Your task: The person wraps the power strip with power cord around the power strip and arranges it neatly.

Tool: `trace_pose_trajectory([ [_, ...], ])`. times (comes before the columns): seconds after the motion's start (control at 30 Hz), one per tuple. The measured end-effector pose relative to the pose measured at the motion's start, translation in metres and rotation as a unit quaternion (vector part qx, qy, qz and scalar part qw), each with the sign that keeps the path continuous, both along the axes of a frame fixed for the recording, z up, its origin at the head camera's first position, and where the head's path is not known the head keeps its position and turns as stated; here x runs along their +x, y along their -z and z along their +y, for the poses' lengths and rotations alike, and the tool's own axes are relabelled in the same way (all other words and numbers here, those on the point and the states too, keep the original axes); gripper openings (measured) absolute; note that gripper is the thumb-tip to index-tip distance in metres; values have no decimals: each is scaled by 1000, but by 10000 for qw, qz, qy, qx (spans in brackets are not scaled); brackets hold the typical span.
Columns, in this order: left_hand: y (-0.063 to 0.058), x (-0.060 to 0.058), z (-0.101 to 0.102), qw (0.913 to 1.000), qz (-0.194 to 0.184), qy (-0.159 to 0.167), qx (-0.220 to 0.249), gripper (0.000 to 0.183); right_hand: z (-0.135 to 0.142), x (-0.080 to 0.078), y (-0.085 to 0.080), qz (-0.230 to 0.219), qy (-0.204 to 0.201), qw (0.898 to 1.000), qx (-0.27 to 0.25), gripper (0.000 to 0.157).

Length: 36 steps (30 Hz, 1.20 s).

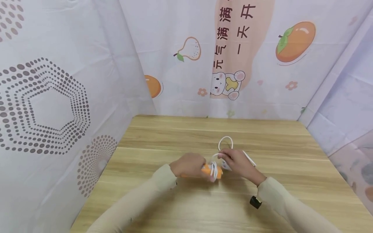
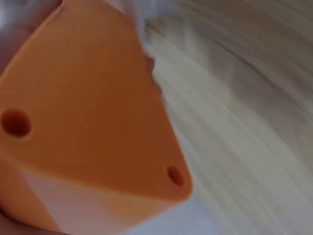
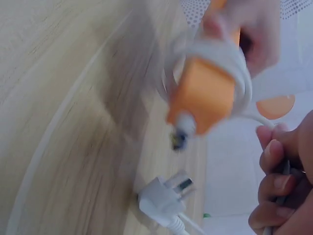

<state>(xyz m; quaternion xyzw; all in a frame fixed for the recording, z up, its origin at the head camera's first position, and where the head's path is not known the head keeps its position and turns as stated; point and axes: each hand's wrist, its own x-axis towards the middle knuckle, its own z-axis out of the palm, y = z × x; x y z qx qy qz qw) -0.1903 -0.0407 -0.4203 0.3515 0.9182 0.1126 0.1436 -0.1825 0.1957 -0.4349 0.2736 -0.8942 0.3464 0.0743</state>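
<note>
My left hand (image 1: pixel 189 164) grips an orange power strip (image 1: pixel 206 170) from above, just over the table. In the left wrist view, a face of the strip with two round holes fills much of the picture. A white cord (image 1: pixel 214 171) is wound in several loops round the strip's near end. Fingers of my right hand (image 1: pixel 239 161) pinch the loose part of this cord, right of the strip. Below the strip's end in the right wrist view, the white plug (image 3: pixel 159 198) lies on the wood with its metal pins showing.
A loop of white cord (image 1: pixel 225 137) lies beyond my right hand on the wooden table (image 1: pixel 175 132). Printed white curtains (image 1: pixel 180 81) stand behind the table and along both sides. A small black device (image 1: pixel 255 202) sits at my right wrist.
</note>
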Motion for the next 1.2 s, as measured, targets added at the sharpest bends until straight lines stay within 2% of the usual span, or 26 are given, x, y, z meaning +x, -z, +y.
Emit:
trace_pose_trajectory([
  [0.07, 3, -5, -2, 9990, 133, -413, 97, 57, -2, 2, -2, 1, 42, 10000, -65, 15],
  [0.13, 6, -10, -3, 9973, 293, -648, 178, 59, -4, 4, -3, -28, 24, 9999, -126, 16],
  [0.23, 8, -13, -3, 9947, 598, -801, 237, 63, -7, 7, -4, 11, -61, 9999, -132, 16],
  [0.3, 9, -14, -2, 9918, 931, -866, 151, 65, -8, 8, -5, 101, -117, 9998, -85, 16],
  [0.47, 8, -17, -3, 9781, 1578, -1359, 43, 70, -10, 13, -7, 197, -110, 9997, -8, 15],
  [0.57, 5, -20, -5, 9706, 1756, -1623, 274, 73, -10, 16, -8, 173, -44, 9998, -33, 15],
  [0.67, 1, -22, -6, 9659, 1876, -1684, 586, 74, -10, 18, -8, 203, -11, 9996, -189, 15],
  [0.77, -5, -22, -7, 9591, 1778, -1872, 1165, 67, -11, 20, -8, 320, 11, 9987, -384, 15],
  [0.9, -14, -19, -8, 9414, 1622, -2135, 2049, 60, -11, 21, -9, 311, 104, 9976, -614, 18],
  [1.03, -21, -14, -3, 9332, 1499, -2064, 2531, 57, -7, 23, -9, -137, -45, 9952, -965, 22],
  [1.13, -26, -9, 0, 9298, 1169, -2004, 2857, 55, -1, 24, -2, -487, -402, 9904, -1226, 23],
  [1.2, -31, -6, 1, 9282, 911, -1845, 3100, 57, 4, 26, 5, -671, -652, 9865, -1342, 25],
])
